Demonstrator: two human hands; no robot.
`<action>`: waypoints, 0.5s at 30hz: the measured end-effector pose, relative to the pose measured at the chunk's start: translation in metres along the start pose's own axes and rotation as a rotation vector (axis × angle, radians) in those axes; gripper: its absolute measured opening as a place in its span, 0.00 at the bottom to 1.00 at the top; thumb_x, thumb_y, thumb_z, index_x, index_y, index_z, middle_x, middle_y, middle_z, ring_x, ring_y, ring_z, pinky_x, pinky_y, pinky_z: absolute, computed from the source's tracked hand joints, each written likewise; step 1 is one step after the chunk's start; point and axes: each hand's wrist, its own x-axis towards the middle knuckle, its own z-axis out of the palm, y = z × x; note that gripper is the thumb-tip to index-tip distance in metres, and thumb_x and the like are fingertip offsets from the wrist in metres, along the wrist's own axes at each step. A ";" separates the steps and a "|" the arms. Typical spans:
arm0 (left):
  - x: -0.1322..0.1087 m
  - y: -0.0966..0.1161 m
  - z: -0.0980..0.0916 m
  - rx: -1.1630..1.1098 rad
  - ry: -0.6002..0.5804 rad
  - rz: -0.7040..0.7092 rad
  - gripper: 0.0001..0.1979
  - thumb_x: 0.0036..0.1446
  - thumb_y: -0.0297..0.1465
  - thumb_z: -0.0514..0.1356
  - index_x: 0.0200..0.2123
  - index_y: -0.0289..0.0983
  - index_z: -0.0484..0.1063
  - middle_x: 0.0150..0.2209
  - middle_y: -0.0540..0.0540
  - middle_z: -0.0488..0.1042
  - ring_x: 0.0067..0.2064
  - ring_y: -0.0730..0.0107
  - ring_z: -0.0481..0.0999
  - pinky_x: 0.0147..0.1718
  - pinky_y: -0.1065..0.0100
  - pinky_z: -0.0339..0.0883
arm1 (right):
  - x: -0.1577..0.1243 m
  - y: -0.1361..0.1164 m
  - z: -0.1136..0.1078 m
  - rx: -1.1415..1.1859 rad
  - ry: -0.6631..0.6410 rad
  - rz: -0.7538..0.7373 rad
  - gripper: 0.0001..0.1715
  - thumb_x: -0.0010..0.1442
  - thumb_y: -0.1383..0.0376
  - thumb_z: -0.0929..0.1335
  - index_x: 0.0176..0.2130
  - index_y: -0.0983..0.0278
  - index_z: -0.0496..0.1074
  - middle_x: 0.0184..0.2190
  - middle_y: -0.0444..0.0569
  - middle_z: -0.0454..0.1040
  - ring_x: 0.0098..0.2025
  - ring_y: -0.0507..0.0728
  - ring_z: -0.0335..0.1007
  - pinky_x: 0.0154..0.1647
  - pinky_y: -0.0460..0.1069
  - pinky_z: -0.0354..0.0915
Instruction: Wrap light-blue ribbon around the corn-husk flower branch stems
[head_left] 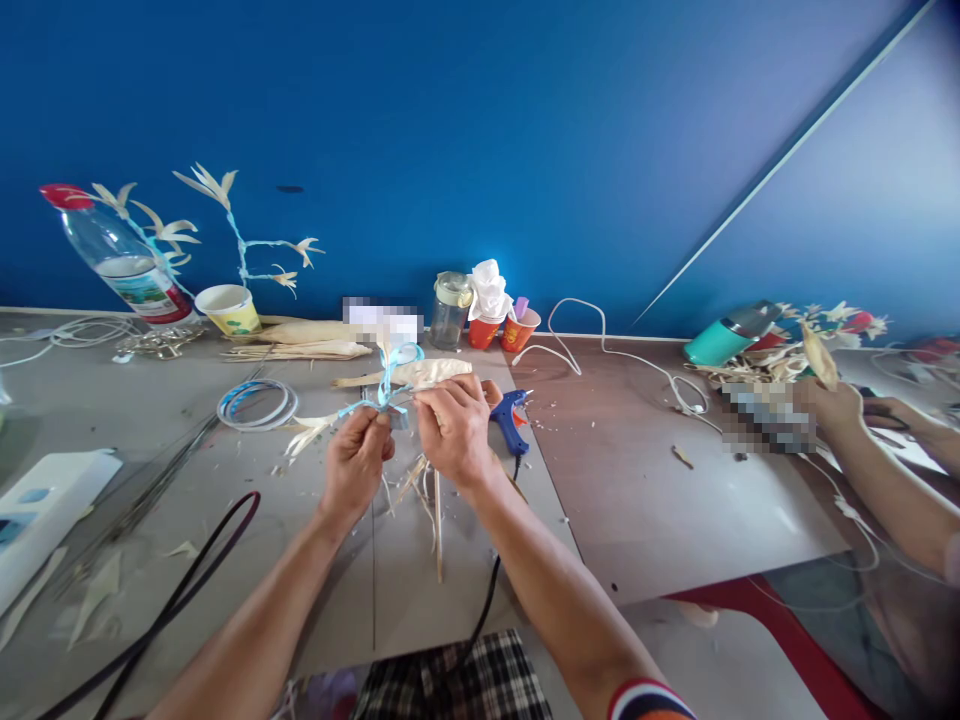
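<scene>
My left hand (356,460) is closed in a pinch at the base of a branching flower stem (385,385) wrapped in light blue tape. A pale dried-husk flower (310,432) sticks out to the left on one branch. Close on the right, my right hand (454,420) is closed, its fingertips near the stem; a thin strand seems to run to them, but what they grip is hidden. Behind its knuckles lies a pale dried husk piece (435,373). A blue glue gun (511,422) rests just to the right.
A white-and-blue coil (257,404), a tilted bottle (135,265), a paper cup (227,308) and a glass jar (450,310) stand or lie around. Black cables (187,585) cross the left front. At the right, another person's hands (832,410) work near a green bottle (720,340).
</scene>
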 end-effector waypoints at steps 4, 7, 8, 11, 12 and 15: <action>-0.001 0.000 0.003 0.014 0.022 -0.002 0.19 0.53 0.39 0.62 0.20 0.37 0.59 0.18 0.56 0.53 0.20 0.80 0.53 0.20 0.74 0.53 | -0.001 0.000 0.003 0.004 0.004 0.028 0.14 0.62 0.69 0.63 0.26 0.62 0.72 0.27 0.45 0.76 0.38 0.55 0.63 0.44 0.54 0.46; -0.001 0.004 0.004 -0.016 0.040 -0.020 0.19 0.52 0.39 0.63 0.20 0.37 0.58 0.18 0.56 0.52 0.20 0.80 0.52 0.19 0.75 0.52 | -0.001 0.002 0.002 0.009 -0.010 0.014 0.12 0.62 0.67 0.64 0.29 0.61 0.74 0.29 0.45 0.78 0.39 0.56 0.64 0.46 0.55 0.46; 0.000 0.005 0.005 -0.030 0.045 -0.027 0.19 0.52 0.39 0.63 0.20 0.37 0.58 0.18 0.57 0.52 0.19 0.81 0.52 0.18 0.75 0.51 | -0.001 0.003 0.001 0.004 -0.024 0.003 0.11 0.62 0.66 0.64 0.31 0.60 0.75 0.30 0.45 0.78 0.41 0.56 0.64 0.48 0.56 0.45; 0.002 0.006 0.003 -0.048 0.059 -0.035 0.18 0.52 0.38 0.63 0.21 0.37 0.59 0.18 0.57 0.52 0.19 0.81 0.51 0.18 0.75 0.50 | 0.000 0.005 -0.001 -0.025 -0.059 -0.037 0.09 0.62 0.64 0.65 0.39 0.58 0.76 0.36 0.46 0.79 0.47 0.59 0.63 0.53 0.57 0.42; 0.003 0.005 0.002 -0.046 0.063 -0.036 0.17 0.52 0.38 0.63 0.21 0.37 0.59 0.18 0.57 0.52 0.19 0.81 0.52 0.18 0.75 0.51 | 0.000 0.005 -0.002 -0.035 -0.062 -0.053 0.09 0.62 0.63 0.65 0.41 0.57 0.75 0.38 0.46 0.79 0.49 0.60 0.63 0.54 0.58 0.41; 0.003 0.002 -0.001 -0.019 0.062 -0.044 0.17 0.53 0.37 0.63 0.21 0.37 0.60 0.19 0.56 0.53 0.19 0.80 0.53 0.18 0.75 0.51 | -0.001 0.004 -0.002 -0.059 -0.064 -0.090 0.09 0.62 0.63 0.65 0.41 0.56 0.75 0.39 0.46 0.78 0.53 0.60 0.61 0.57 0.59 0.37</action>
